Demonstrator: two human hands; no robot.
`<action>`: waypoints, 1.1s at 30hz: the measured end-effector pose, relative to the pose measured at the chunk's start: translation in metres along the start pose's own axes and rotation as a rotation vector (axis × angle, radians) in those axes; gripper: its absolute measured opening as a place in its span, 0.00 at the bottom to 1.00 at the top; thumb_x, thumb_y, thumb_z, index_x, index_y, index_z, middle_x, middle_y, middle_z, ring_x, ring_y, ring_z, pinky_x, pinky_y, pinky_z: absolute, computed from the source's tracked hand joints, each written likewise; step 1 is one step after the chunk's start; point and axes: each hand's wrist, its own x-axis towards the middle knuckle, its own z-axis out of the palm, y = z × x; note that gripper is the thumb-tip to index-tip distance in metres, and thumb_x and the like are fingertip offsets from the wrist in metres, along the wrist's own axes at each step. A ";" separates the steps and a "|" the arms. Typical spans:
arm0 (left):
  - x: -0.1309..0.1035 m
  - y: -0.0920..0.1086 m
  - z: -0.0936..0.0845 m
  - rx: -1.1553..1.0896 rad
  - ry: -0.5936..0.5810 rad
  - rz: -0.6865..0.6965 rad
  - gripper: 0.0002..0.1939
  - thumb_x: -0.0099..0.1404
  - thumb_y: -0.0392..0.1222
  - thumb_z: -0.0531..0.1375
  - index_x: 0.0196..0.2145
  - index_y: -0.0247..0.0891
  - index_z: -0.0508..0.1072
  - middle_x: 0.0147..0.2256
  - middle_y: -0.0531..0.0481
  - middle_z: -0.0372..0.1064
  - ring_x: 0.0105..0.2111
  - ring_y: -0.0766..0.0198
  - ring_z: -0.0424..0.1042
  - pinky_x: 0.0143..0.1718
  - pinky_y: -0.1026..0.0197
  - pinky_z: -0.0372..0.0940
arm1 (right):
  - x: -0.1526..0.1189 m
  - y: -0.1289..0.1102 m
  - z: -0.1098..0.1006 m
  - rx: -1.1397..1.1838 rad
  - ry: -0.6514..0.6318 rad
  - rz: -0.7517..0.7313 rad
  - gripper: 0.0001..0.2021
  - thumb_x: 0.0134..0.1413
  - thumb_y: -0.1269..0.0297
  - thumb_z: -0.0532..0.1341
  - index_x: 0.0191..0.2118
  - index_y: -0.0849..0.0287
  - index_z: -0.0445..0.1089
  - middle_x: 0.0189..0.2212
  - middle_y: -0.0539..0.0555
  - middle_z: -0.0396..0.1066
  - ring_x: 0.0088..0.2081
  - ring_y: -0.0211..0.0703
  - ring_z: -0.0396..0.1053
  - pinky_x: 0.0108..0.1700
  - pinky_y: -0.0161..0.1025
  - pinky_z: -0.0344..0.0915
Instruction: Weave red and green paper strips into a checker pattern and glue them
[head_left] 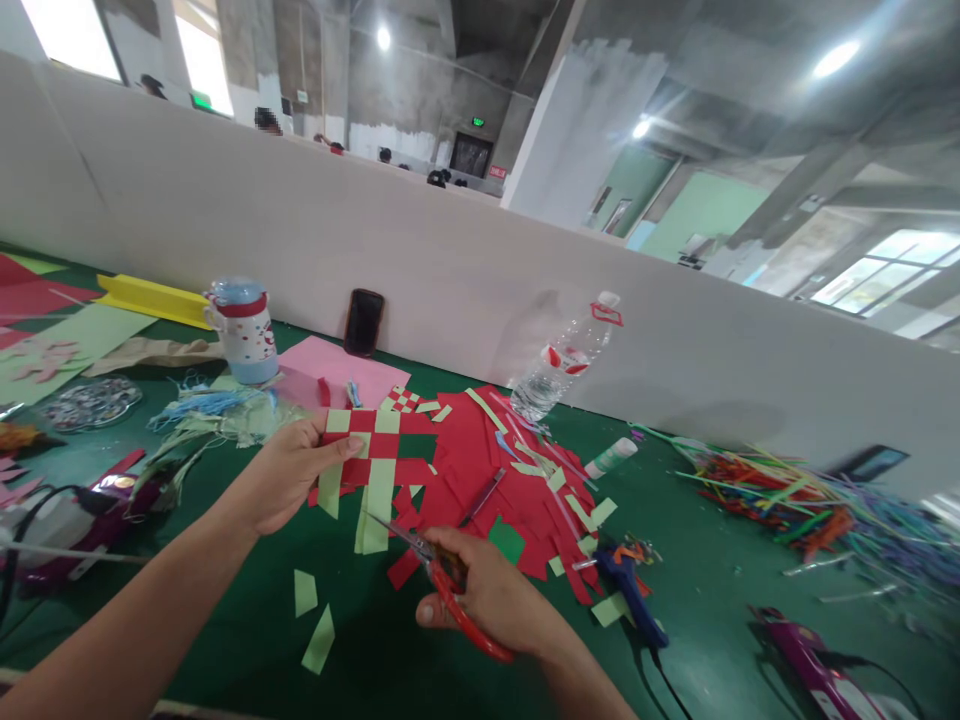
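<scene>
Nearest, her right hand (491, 600) curls through the red scissors (450, 585), fingers closed in the handles, blades pointing up-left at a woven mat (371, 455) of red and green paper strips. Left hand (289, 470), forearm stretched forward, pinches that mat's left edge above the green table (720, 600). Behind stand a lidded cup (244, 330) and a tilted, near-empty water bottle (566, 365).

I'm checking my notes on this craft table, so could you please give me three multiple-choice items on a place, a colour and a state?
1. Where does the phone stand?
A. against the wall
B. under the water bottle
C. in the left hand

2. What colour are the scissors' handles?
A. blue
B. red
C. yellow

3. How is the woven paper mat held?
A. flat under a mug
B. pinched by the left hand
C. pinned to the wall

Answers: 1 A, it leans on the white wall; 2 B, the scissors in the right hand show red; 3 B, the thumb presses its edge.
</scene>
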 end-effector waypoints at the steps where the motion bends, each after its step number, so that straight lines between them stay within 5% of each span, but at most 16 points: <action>1: 0.000 0.000 0.001 0.000 -0.001 -0.001 0.19 0.49 0.44 0.77 0.38 0.40 0.81 0.35 0.46 0.84 0.33 0.53 0.83 0.34 0.55 0.79 | 0.000 0.001 0.001 0.014 -0.006 -0.015 0.28 0.42 0.52 0.76 0.50 0.55 0.73 0.28 0.43 0.60 0.29 0.36 0.58 0.32 0.32 0.55; 7: 0.003 -0.004 0.001 0.000 0.007 0.009 0.18 0.48 0.42 0.77 0.38 0.40 0.82 0.35 0.47 0.84 0.35 0.52 0.83 0.34 0.56 0.78 | 0.002 0.003 0.001 -0.028 0.022 -0.046 0.19 0.43 0.54 0.76 0.39 0.55 0.74 0.23 0.42 0.57 0.27 0.36 0.56 0.30 0.32 0.53; 14: 0.007 -0.008 -0.003 0.018 0.026 0.015 0.21 0.48 0.42 0.77 0.40 0.39 0.82 0.34 0.46 0.84 0.33 0.52 0.83 0.32 0.56 0.77 | 0.003 -0.001 0.000 -0.219 0.049 0.002 0.15 0.44 0.51 0.76 0.34 0.52 0.77 0.21 0.43 0.66 0.27 0.39 0.65 0.29 0.32 0.54; 17: 0.009 -0.006 -0.007 0.013 0.054 0.022 0.21 0.47 0.43 0.77 0.39 0.39 0.82 0.33 0.46 0.84 0.30 0.52 0.82 0.29 0.57 0.76 | 0.000 0.000 -0.001 -0.407 0.078 0.023 0.14 0.47 0.56 0.74 0.41 0.49 0.79 0.28 0.46 0.75 0.32 0.43 0.72 0.32 0.33 0.58; 19: 0.012 -0.005 -0.011 -0.004 0.082 0.033 0.20 0.47 0.45 0.78 0.38 0.39 0.82 0.33 0.45 0.84 0.29 0.53 0.82 0.28 0.58 0.76 | -0.002 0.006 -0.002 -0.535 0.154 0.035 0.23 0.48 0.61 0.73 0.52 0.48 0.78 0.41 0.51 0.80 0.42 0.49 0.75 0.40 0.36 0.64; 22: 0.016 -0.008 -0.018 -0.047 0.138 0.053 0.19 0.47 0.48 0.78 0.35 0.39 0.81 0.30 0.47 0.83 0.28 0.55 0.82 0.25 0.61 0.75 | -0.005 0.022 -0.008 -0.697 0.280 0.078 0.29 0.54 0.65 0.67 0.63 0.52 0.71 0.56 0.59 0.75 0.57 0.56 0.71 0.56 0.44 0.65; 27: 0.022 -0.021 -0.029 -0.104 0.179 0.040 0.18 0.47 0.47 0.78 0.33 0.39 0.80 0.30 0.48 0.83 0.28 0.53 0.83 0.24 0.60 0.75 | -0.008 0.050 -0.022 -0.864 0.424 0.200 0.30 0.60 0.70 0.59 0.69 0.56 0.64 0.61 0.63 0.71 0.62 0.60 0.68 0.62 0.51 0.64; 33: 0.015 -0.028 -0.033 -0.111 0.122 -0.047 0.18 0.48 0.41 0.77 0.37 0.37 0.81 0.31 0.45 0.84 0.34 0.48 0.84 0.32 0.54 0.79 | -0.009 0.063 -0.024 -0.952 0.404 0.311 0.30 0.62 0.72 0.58 0.69 0.60 0.63 0.63 0.67 0.69 0.65 0.63 0.66 0.63 0.53 0.63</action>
